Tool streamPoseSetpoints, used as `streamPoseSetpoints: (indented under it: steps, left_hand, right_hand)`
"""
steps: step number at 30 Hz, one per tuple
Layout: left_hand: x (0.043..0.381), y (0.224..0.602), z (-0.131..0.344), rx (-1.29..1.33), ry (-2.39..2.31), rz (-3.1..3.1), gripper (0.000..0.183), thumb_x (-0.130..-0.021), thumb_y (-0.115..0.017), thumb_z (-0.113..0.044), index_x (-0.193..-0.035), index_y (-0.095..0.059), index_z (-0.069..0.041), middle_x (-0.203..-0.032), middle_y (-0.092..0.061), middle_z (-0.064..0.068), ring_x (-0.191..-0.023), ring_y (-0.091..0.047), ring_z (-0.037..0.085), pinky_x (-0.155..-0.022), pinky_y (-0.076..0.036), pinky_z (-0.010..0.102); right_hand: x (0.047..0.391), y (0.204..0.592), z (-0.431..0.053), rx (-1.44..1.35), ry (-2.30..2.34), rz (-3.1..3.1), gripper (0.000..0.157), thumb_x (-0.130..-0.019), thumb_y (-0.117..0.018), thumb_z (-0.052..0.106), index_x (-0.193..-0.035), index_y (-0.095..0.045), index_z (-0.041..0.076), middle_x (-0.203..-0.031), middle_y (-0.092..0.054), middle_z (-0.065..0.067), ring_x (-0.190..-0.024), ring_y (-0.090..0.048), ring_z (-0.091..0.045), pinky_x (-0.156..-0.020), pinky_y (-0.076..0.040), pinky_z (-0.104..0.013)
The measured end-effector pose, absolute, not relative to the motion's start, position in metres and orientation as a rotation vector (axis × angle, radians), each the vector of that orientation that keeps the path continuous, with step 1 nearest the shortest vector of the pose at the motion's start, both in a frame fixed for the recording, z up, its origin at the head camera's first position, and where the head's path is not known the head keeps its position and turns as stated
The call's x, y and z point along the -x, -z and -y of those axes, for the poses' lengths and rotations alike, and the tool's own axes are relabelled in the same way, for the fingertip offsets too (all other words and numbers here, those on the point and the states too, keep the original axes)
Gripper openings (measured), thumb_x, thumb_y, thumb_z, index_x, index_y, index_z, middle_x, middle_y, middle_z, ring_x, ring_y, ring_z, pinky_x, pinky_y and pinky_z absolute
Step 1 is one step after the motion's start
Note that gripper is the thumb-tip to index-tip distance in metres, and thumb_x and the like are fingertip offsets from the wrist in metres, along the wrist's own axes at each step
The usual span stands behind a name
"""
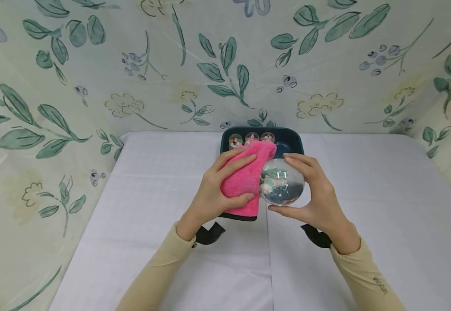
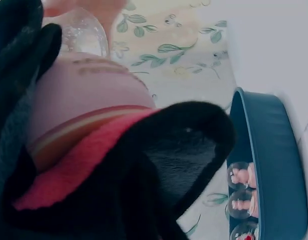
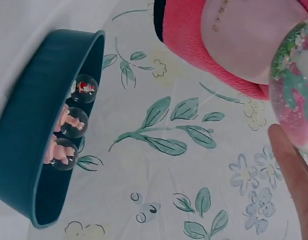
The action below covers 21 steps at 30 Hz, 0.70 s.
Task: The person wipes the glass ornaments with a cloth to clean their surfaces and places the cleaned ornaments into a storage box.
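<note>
A large snow globe (image 1: 282, 183) is held sideways over the table, its clear ball toward the right and its pale pink base (image 3: 244, 40) toward the left. My left hand (image 1: 210, 190) grips a bright pink cloth (image 1: 245, 177) with dark edging, which wraps the base. My right hand (image 1: 322, 198) holds the ball between thumb and fingers. Glitter and green and pink figures show inside the glass. Dark folds of cloth fill much of the left wrist view, and the base's underside is hidden by them.
Behind the hands stands a dark teal tray (image 3: 23, 120) on a white-covered table (image 1: 365, 181). Three small snow globes (image 1: 252, 137) sit in its left part. A leaf-patterned cloth (image 1: 171, 77) hangs behind the table.
</note>
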<state>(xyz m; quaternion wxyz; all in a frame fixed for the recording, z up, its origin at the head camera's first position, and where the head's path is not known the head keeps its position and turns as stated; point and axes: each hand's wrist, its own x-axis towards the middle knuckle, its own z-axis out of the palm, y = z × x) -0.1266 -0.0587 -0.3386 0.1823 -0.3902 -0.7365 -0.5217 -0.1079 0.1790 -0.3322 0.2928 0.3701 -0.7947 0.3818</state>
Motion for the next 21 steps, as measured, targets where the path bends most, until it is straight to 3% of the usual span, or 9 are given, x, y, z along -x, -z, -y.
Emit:
streamPoseSetpoints:
  steps: [3, 6, 9, 12, 15, 18, 21]
  left_hand:
    - [0.124, 0.34, 0.056, 1.12, 1.388, 2.082, 0.071, -0.071, -0.083, -0.011, -0.134, -0.052, -0.008, -0.144, -0.038, 0.008, -0.133, -0.033, 0.024, -0.087, -0.051, 0.03]
    - [0.121, 0.342, 0.052, 1.111, 1.27, 2.089, 0.07, -0.072, -0.083, -0.014, -0.134, -0.052, -0.008, -0.144, -0.039, 0.01, -0.133, -0.034, 0.025, -0.088, -0.051, 0.029]
    - [0.119, 0.344, 0.048, 1.092, 1.141, 2.102, 0.067, -0.073, -0.083, -0.017, -0.133, -0.054, -0.009, -0.142, -0.04, 0.011, -0.13, -0.038, 0.025, -0.088, -0.05, 0.029]
    - [0.116, 0.346, 0.045, 1.077, 1.042, 2.115, 0.066, -0.073, -0.083, -0.021, -0.132, -0.055, -0.009, -0.142, -0.041, 0.011, -0.129, -0.04, 0.024, -0.089, -0.05, 0.029]
    - [0.116, 0.347, 0.045, 1.056, 1.056, 2.132, 0.066, -0.073, -0.083, -0.021, -0.132, -0.055, -0.01, -0.142, -0.041, 0.01, -0.129, -0.04, 0.023, -0.089, -0.05, 0.029]
    - [0.118, 0.348, 0.048, 1.016, 1.194, 2.132, 0.067, -0.073, -0.082, -0.017, -0.133, -0.054, -0.01, -0.142, -0.041, 0.009, -0.13, -0.038, 0.022, -0.087, -0.051, 0.029]
    - [0.125, 0.347, 0.054, 0.984, 1.363, 2.103, 0.065, -0.074, -0.08, -0.014, -0.133, -0.055, -0.01, -0.142, -0.041, 0.006, -0.13, -0.038, 0.021, -0.084, -0.053, 0.031]
  right_hand:
    - [0.111, 0.336, -0.177, -0.989, -1.057, 2.038, 0.08, -0.077, -0.071, 0.056, -0.123, -0.05, -0.005, -0.119, -0.052, -0.022, -0.112, -0.051, -0.021, -0.09, -0.044, -0.017]
    - [0.109, 0.341, -0.171, -0.82, -1.118, 2.051, 0.082, -0.074, -0.074, 0.057, -0.121, -0.051, -0.007, -0.113, -0.056, -0.02, -0.096, -0.057, -0.017, -0.078, -0.048, -0.012]
    - [0.104, 0.344, -0.165, -0.588, -1.248, 2.124, 0.076, -0.071, -0.082, 0.04, -0.12, -0.05, -0.007, -0.111, -0.059, -0.016, -0.087, -0.057, -0.017, -0.066, -0.047, -0.011]
    - [0.1, 0.342, -0.161, -0.348, -1.389, 2.236, 0.061, -0.073, -0.079, 0.021, -0.119, -0.049, -0.005, -0.111, -0.059, -0.015, -0.084, -0.057, -0.022, -0.058, -0.047, -0.014]
    - [0.097, 0.336, -0.16, -0.198, -1.476, 2.372, 0.056, -0.079, -0.074, 0.02, -0.123, -0.046, 0.0, -0.116, -0.056, -0.016, -0.084, -0.059, -0.03, -0.056, -0.049, -0.019]
    - [0.092, 0.333, -0.163, -0.272, -1.501, 2.479, 0.07, -0.079, -0.077, 0.018, -0.136, -0.039, 0.006, -0.125, -0.051, -0.016, -0.093, -0.058, -0.033, -0.066, -0.051, -0.022]
    - [0.091, 0.331, -0.167, -0.524, -1.48, 2.459, 0.091, -0.071, -0.082, 0.001, -0.145, -0.031, 0.009, -0.13, -0.047, -0.015, -0.106, -0.055, -0.031, -0.077, -0.05, -0.018]
